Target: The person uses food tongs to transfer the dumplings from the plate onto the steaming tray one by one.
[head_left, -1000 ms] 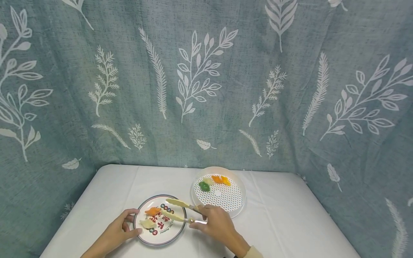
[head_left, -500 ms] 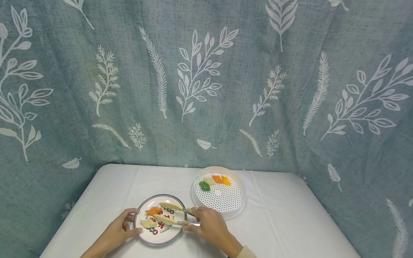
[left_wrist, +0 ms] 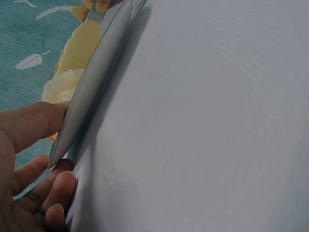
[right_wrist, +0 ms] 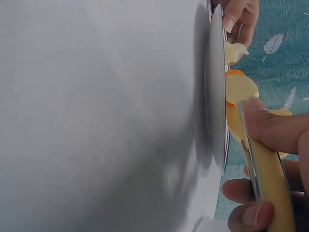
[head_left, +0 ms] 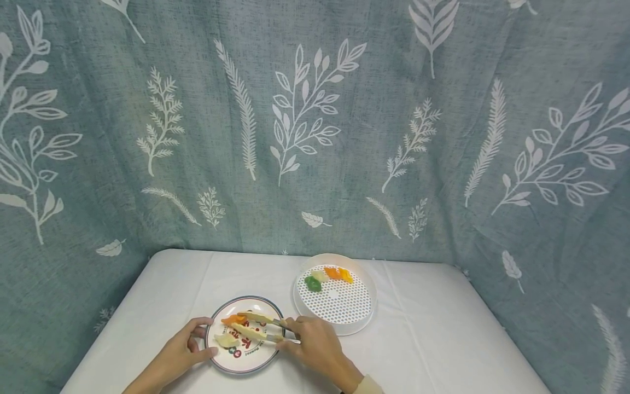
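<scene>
On the left of the table is a white plate (head_left: 241, 368) with a dark rim and a red print. My left hand (head_left: 179, 350) grips its left edge, thumb and fingers spread along the rim. An orange dumpling (head_left: 229, 320) and a cream dumpling (head_left: 226, 341) lie on the plate. My right hand (head_left: 315, 342) holds tongs (head_left: 251, 332) with pale yellow tips. Those tips are parted over the plate, at the right end of the orange dumpling; whether they touch it I cannot tell. The right wrist view shows the thumb on the tongs' yellow handle (right_wrist: 270, 183).
Behind and right of the plate stands a round white steamer tray (head_left: 339, 312) with a perforated base. It holds a green dumpling (head_left: 313, 283), a cream one, an orange one and a yellow one. A white cloth covers the table (head_left: 433, 328); a patterned teal curtain (head_left: 315, 137) surrounds it.
My right hand has moved left with the tongs, bringing their tips from the plate's middle to the orange dumpling. The tips have drawn somewhat closer together. My left hand stays on the plate.
</scene>
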`<state>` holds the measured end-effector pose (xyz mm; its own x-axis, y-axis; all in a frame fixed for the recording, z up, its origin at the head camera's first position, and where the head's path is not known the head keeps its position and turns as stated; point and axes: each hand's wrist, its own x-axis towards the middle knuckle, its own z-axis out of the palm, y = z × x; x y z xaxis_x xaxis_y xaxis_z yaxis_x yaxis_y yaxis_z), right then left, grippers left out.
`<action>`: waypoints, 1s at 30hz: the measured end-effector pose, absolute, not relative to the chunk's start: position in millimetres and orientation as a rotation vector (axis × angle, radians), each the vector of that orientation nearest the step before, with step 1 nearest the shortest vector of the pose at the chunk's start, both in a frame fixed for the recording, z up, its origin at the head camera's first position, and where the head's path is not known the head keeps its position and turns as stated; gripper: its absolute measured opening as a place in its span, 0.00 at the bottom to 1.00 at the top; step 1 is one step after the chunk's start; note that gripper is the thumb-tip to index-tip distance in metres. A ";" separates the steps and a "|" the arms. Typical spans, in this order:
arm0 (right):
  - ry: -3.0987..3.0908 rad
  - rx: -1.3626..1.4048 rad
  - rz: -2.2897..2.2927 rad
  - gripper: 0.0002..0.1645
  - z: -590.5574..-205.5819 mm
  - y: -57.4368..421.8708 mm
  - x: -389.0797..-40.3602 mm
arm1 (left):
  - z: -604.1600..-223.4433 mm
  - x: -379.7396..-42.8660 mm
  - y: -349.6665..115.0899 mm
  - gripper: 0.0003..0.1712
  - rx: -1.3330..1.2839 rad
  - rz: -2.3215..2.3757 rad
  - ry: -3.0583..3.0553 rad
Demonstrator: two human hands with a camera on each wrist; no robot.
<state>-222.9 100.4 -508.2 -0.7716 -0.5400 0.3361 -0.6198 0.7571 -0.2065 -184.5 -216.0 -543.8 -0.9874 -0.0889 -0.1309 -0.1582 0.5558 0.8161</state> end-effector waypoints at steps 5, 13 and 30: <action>-2.685 0.920 0.450 0.28 -506.9 100.9 -223.3 | -543.3 -185.3 -216.1 0.46 -0.213 1.436 2.705; -2.683 0.889 0.549 0.28 -502.2 104.9 -219.7 | -542.5 -183.6 -217.0 0.46 -0.196 1.457 2.688; -2.629 0.754 0.587 0.33 -481.5 144.6 -219.0 | -541.2 -181.3 -214.3 0.47 -0.206 1.432 2.721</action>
<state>-219.0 144.6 -481.5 -0.8002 -0.4210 0.4271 -0.5627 0.7735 -0.2917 -181.3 -214.3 -541.2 -0.9892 -0.0904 -0.1150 -0.1460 0.5595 0.8159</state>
